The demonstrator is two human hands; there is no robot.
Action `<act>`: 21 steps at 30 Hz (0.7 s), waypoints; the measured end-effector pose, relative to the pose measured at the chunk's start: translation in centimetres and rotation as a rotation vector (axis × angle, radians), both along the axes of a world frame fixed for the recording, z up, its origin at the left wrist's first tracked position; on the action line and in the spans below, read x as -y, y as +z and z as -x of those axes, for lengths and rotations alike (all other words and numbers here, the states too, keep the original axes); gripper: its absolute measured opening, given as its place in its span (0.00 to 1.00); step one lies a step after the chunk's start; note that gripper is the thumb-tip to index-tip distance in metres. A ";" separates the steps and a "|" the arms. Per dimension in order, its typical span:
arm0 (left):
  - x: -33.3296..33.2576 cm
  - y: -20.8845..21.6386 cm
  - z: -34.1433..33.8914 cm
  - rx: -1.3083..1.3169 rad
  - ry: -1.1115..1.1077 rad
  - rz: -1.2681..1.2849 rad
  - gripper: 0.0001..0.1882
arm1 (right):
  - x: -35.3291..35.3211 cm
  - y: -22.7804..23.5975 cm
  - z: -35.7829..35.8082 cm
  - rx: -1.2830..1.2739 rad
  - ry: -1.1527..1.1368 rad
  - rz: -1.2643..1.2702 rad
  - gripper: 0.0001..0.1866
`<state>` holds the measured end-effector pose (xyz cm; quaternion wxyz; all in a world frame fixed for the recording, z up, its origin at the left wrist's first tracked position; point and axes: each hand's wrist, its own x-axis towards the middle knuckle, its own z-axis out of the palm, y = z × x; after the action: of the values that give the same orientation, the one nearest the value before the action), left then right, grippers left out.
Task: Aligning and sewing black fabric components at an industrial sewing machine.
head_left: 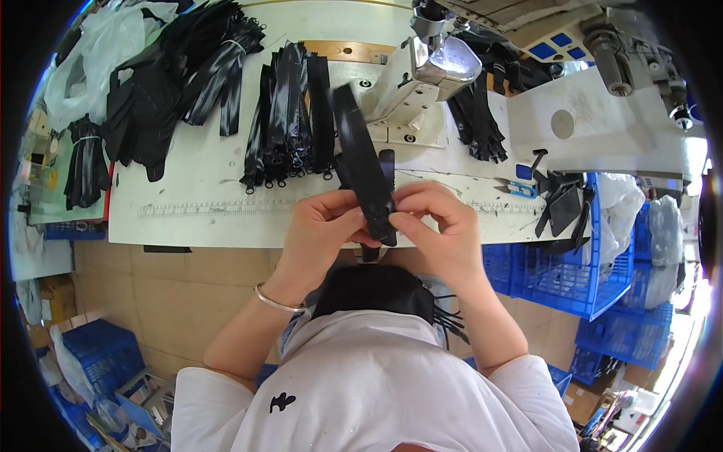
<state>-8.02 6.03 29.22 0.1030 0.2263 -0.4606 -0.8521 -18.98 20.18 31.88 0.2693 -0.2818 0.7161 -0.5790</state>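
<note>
My left hand (325,226) and my right hand (431,218) meet at the near edge of the white work table (196,218). Together they pinch a long black fabric strip with a zipper (361,162), which runs up and away toward the sewing machine (429,68). The fingers of both hands close on its lower end, just above my lap. A silver bracelet (275,303) circles my left wrist. A dark bundle of black pieces (373,290) lies in my lap below the hands.
A row of black zippers (290,113) lies on the table behind my hands, with piles of black strips (173,75) at far left. Small blue-handled snips (520,188) rest at right. Blue plastic crates (572,279) stand to the right and at lower left (98,354).
</note>
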 end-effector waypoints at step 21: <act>0.5 2.1 1.9 0.047 -0.002 0.183 0.15 | 0.5 1.3 2.2 0.297 0.223 -0.100 0.10</act>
<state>-9.89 5.54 31.37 0.1115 0.2353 -0.5392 -0.8009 -21.20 19.73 33.20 0.4481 -0.2570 0.6607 -0.5447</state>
